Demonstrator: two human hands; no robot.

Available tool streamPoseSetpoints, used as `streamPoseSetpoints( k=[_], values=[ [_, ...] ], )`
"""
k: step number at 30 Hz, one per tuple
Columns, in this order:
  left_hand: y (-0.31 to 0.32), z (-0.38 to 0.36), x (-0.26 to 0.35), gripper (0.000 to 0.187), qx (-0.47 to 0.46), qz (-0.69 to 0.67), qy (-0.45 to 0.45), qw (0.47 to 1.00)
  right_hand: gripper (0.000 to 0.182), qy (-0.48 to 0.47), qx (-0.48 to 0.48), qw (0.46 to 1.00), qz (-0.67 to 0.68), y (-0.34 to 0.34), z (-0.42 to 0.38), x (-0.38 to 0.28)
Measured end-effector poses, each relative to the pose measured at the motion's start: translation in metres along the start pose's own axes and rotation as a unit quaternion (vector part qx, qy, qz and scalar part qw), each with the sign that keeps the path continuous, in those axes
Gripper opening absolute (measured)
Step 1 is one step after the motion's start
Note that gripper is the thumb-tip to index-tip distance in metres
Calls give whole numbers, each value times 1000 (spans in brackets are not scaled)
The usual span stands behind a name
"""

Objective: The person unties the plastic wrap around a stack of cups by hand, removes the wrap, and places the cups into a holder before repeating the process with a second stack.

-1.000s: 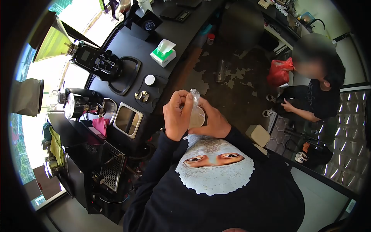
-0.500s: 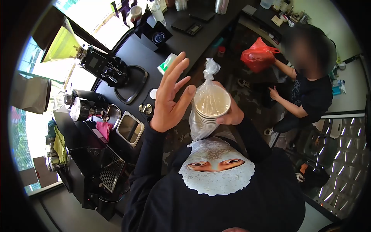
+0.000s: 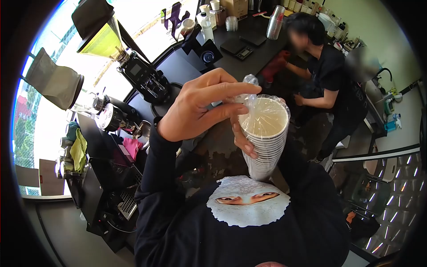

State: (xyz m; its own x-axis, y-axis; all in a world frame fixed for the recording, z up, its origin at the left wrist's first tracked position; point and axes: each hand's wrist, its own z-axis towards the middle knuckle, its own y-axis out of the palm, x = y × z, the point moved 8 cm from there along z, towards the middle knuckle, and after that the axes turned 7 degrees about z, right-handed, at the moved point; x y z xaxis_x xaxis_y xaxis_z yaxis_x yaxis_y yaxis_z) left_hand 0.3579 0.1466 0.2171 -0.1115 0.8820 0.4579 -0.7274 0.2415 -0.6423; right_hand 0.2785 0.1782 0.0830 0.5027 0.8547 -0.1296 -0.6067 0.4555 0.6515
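A tall stack of paper cups (image 3: 264,149) wrapped in a clear plastic sleeve is held upright, slightly tilted, in front of my chest. The top cup's mouth faces up, with plastic stretched over it. My left hand (image 3: 200,104) is closed at the gathered top of the plastic sleeve (image 3: 251,89), thumb and fingers pinching it over the rim. From behind the stack, fingers of my right hand (image 3: 243,140) wrap round its left side; the rest of that hand is hidden by the cups.
A coffee grinder (image 3: 144,75) stands on the dark counter at left. Further back are a digital scale (image 3: 242,52), a bottle (image 3: 206,27) and stacked cups (image 3: 275,22). Another person (image 3: 331,75) stands at right, holding a red bag (image 3: 275,66).
My left hand has gone from open beside the stack to pinching the sleeve's top. My right-hand fingers now show on the stack's left side. The other person has turned toward the counter.
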Motion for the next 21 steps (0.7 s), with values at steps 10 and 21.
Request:
streamPoseSetpoints(
  k=[10, 21],
  values=[
    [-14, -24, 3, 17, 25, -107, -27, 994, 119, -57, 88, 994, -34, 2, 2, 20],
    [-21, -45, 18, 25, -4, 91, -37, 995, 112, -120, 68, 985, -102, -6, 4, 19]
  ],
)
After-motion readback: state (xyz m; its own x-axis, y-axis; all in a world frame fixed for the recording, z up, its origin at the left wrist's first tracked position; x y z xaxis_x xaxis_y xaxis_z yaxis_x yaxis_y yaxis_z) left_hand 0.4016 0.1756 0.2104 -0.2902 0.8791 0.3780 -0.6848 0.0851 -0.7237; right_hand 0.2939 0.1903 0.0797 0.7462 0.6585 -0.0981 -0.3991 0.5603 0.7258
